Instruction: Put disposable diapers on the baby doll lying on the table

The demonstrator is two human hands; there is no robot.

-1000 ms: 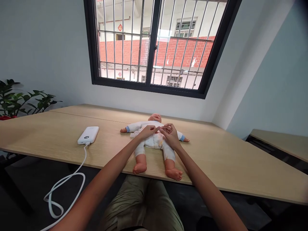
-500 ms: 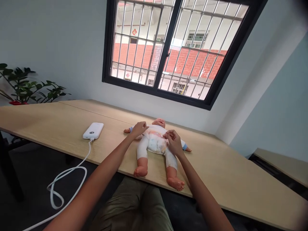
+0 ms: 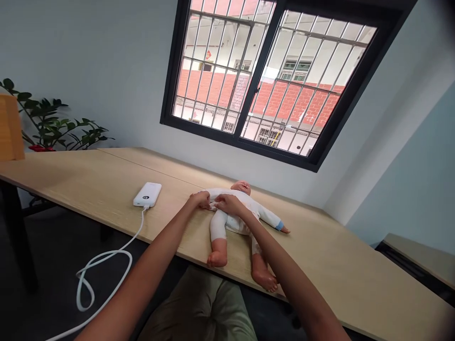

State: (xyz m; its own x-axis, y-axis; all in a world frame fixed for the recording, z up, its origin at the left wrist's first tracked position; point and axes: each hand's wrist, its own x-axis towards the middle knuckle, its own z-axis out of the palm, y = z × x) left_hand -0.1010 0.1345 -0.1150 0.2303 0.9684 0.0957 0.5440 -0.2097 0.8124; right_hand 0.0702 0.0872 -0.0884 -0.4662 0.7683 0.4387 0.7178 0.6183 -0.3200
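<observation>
A baby doll (image 3: 241,213) in a white suit lies on its back on the wooden table (image 3: 337,265), feet toward me and over the near edge. My left hand (image 3: 199,199) rests closed at the doll's left side, fingers pinching the white cloth by its arm. My right hand (image 3: 228,203) reaches across the doll's chest and pinches the same white cloth right next to the left hand. Both hands nearly touch each other. The doll's head (image 3: 241,186) points toward the window.
A white power bank (image 3: 147,194) lies on the table left of the doll, its white cable (image 3: 103,265) hanging off the near edge in loops. A green plant (image 3: 53,125) stands at the far left. A barred window (image 3: 270,80) fills the wall behind.
My right hand has crossed from the doll's right hip to its left side, meeting my left hand. The camera view has swung left and tilted.
</observation>
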